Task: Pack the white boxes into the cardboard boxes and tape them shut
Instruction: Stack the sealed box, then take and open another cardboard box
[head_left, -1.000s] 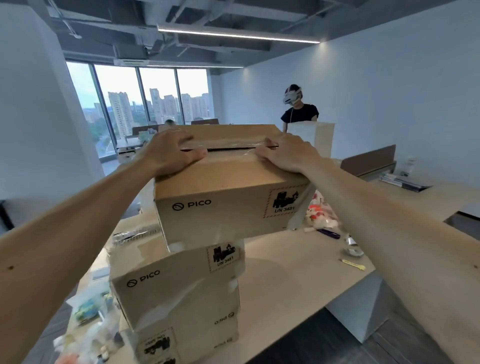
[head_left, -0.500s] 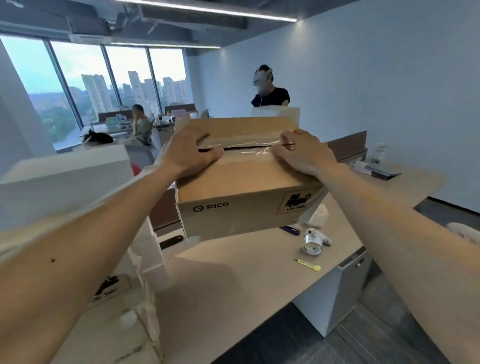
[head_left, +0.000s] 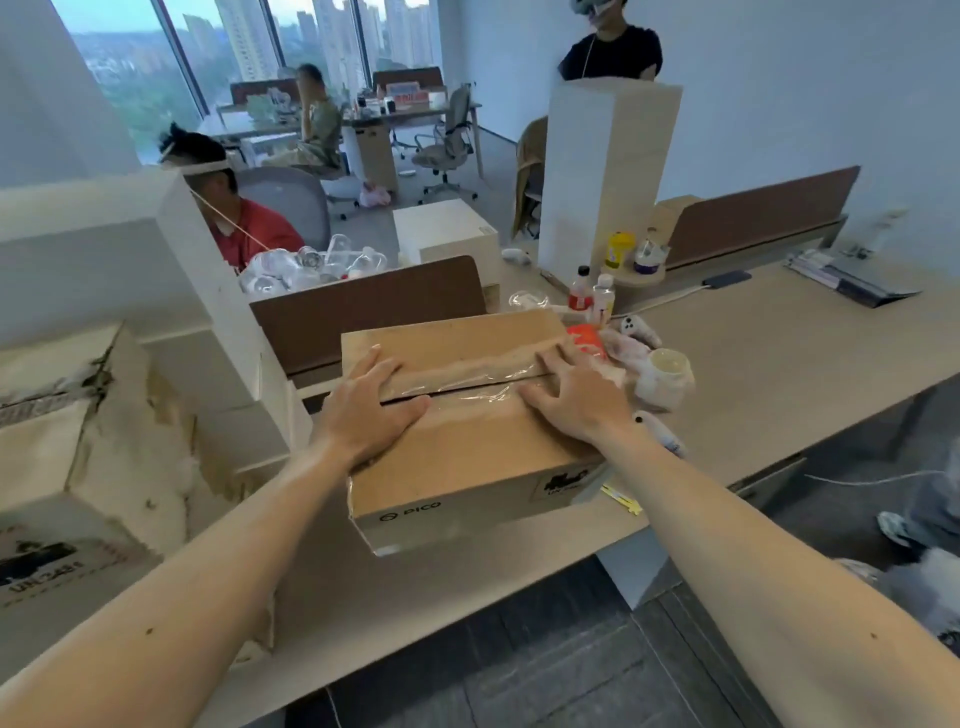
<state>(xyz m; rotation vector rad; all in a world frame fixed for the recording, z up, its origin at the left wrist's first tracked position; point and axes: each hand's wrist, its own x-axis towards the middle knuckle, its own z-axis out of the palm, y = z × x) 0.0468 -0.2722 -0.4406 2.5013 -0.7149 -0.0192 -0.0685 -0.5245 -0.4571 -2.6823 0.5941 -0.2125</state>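
A brown cardboard box printed PICO (head_left: 467, 462) sits on the pale wooden worktop (head_left: 779, 374) near its front edge. Its flaps are closed and a strip of clear tape (head_left: 467, 383) runs along the top seam. The left hand (head_left: 371, 413) and right hand (head_left: 576, 397) press flat on the lid, one at each end of the tape. Their fingers (head_left: 370, 366) are spread wide and straight and grip nothing.

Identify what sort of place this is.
Most likely an open-plan office in a high-rise: long pale wooden desk with brown divider panels, grey swivel office chairs at desks behind, and floor-to-ceiling windows facing city towers.
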